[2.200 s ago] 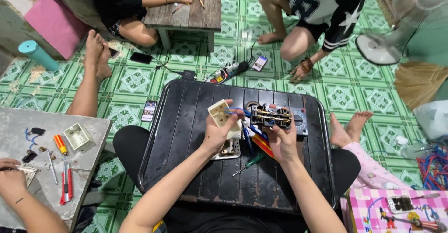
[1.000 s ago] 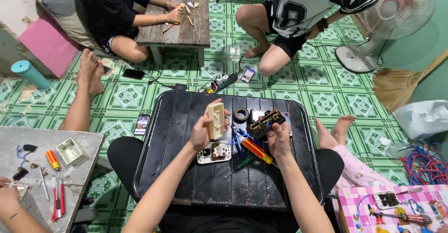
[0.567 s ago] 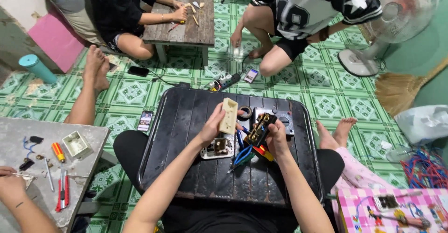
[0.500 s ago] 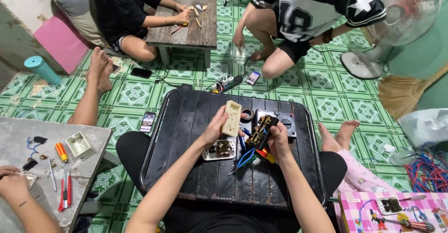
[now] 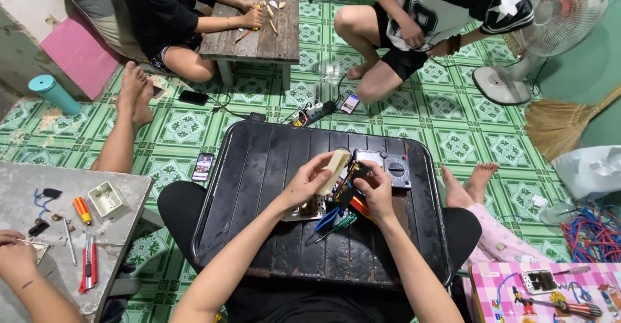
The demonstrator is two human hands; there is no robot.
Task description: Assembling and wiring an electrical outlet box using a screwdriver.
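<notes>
Partly hidden gadget in right hand

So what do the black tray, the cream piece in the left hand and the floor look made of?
Tray: probably moulded plastic, though painted metal is possible; black, ribbed, with glossy highlights and rounded corners.
Cream piece in the left hand: looks like smooth matte plastic, evenly coloured.
Floor: seems to be ceramic tile, with a repeating green and white pattern, straight joints and a slight sheen.

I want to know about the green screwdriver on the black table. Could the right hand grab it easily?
Probably yes. The green screwdriver lies on the black table just beside the right hand, with nothing over it. But that hand already holds a small dark part, so it would need putting down first.
</notes>
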